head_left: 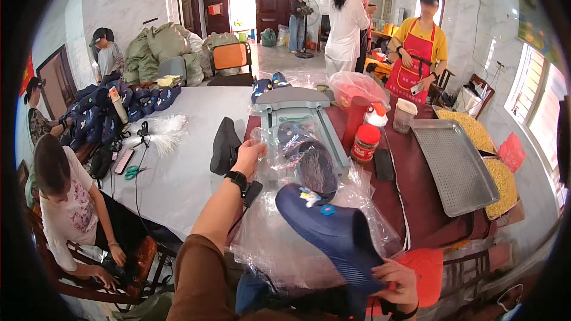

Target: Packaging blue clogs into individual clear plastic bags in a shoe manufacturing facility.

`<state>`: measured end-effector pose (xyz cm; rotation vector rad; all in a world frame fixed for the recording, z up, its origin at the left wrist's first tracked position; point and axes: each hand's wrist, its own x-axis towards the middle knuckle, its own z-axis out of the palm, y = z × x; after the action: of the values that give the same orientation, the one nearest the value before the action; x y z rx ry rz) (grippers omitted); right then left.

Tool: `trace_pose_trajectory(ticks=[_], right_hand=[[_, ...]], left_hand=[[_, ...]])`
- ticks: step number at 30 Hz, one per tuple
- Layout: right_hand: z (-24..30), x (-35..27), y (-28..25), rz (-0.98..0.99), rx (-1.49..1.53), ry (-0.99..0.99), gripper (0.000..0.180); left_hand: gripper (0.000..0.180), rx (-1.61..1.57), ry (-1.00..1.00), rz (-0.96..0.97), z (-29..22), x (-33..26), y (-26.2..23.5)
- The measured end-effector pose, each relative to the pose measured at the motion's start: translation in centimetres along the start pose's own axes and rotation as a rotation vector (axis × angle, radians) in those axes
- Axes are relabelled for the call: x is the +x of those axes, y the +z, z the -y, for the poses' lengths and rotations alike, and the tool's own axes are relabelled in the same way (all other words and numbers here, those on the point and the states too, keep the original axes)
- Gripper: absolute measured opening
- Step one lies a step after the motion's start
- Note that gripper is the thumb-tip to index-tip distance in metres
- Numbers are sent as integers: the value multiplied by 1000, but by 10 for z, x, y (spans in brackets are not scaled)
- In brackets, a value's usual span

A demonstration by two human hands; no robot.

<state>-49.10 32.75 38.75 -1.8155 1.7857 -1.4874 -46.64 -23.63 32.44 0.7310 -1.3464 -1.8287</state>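
My right hand (pixel 397 283) grips a navy blue clog (pixel 333 239) by its heel end, low in front of me. Small white and blue charms sit on the clog's toe, which points up and to the left. With its fingers pinched, my left hand (pixel 253 154) holds the edge of a clear plastic bag (pixel 270 150). Inside or under that plastic lies another dark blue clog (pixel 316 169); the shiny film makes it hard to tell which. More clear bags (pixel 262 235) lie beneath the held clog. A dark shoe (pixel 224 147) stands on its side just left of my left hand.
A grey frame-like device (pixel 294 100) stands behind the bags. At right are a red-lidded jar (pixel 365 144), a black phone (pixel 384 164) and a perforated metal tray (pixel 455 169). Blue clogs (pixel 95 113) are heaped at left, near green-handled scissors (pixel 133 172). A seated person (pixel 68 202) is at lower left.
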Motion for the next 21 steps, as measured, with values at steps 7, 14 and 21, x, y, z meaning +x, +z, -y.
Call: trace_pose_trajectory(ticks=[7,14,21], right_hand=[[-13,30,33,-271,83,-170,37],[19,73,101,-61,80,-327,29],[20,37,85,116,-2,-230,29]], left_hand=[[63,157,408,7,-77,-138,29],[80,-75,102,395,-77,-311,10],[89,-121,-55,530,-67,-331,30]])
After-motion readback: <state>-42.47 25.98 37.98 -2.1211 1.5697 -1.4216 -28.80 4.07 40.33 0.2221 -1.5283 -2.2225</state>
